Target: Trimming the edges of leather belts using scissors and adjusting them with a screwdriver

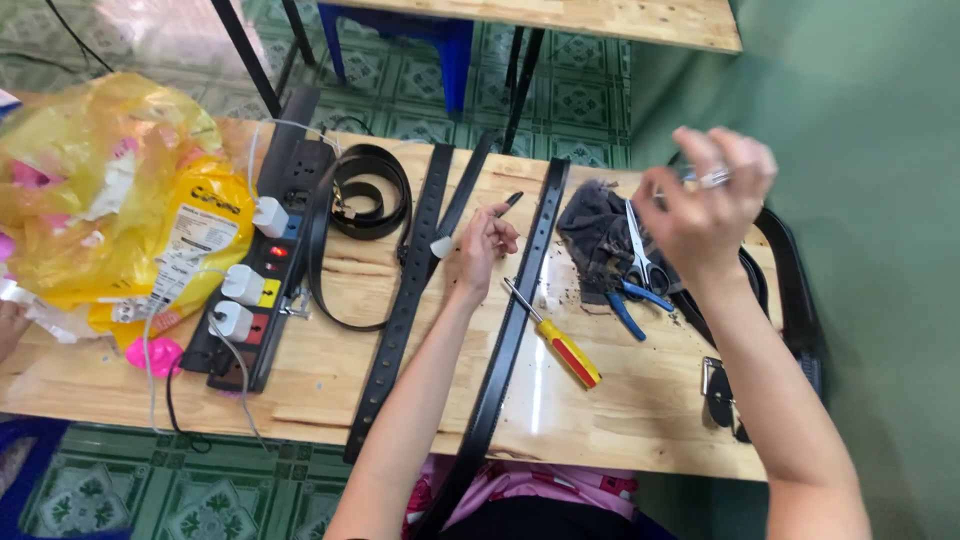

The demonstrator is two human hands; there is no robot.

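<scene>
My left hand [483, 243] rests on the wooden table [640, 420] between two black belt straps, fingers closed on a thin black pen-like tool [511, 202] that points away from me. A long plain black strap [503, 335] runs just right of that hand, and a strap with holes [398, 320] lies to its left. My right hand [708, 205] is raised above the table, pinching a small silvery metal piece [714, 178] in its fingertips. Under it lie scissors [640, 248] and blue-handled pliers [630, 300] on a dark cloth [592, 230].
A screwdriver with a yellow and red handle [562, 347] lies beside the long strap. A coiled black belt [372, 192] and a black power strip [262, 280] with white plugs sit to the left, by a yellow plastic bag [120, 200]. Another belt [795, 290] and buckle [716, 388] hang at the right edge.
</scene>
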